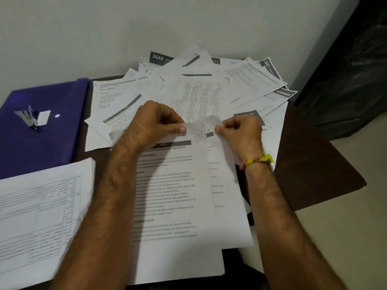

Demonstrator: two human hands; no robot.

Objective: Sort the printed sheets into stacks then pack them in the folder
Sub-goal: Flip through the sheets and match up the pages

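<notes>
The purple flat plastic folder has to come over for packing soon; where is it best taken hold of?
Probably the purple flat plastic folder's right long edge, from the right: that edge lies bare on the dark table. Its near end sits under the white stack of table-printed sheets, and a metal clip occupies the top.

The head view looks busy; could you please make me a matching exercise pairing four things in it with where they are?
Things:
1. purple folder
2. stapler
3. wrist thread
4. sheet numbered 3644

Places:
A. far side of the table, by the wall
B. on the folder
C. left of the loose sheets
D. on the right hand's wrist

Pairs: 1-C, 2-B, 3-D, 4-A
</notes>
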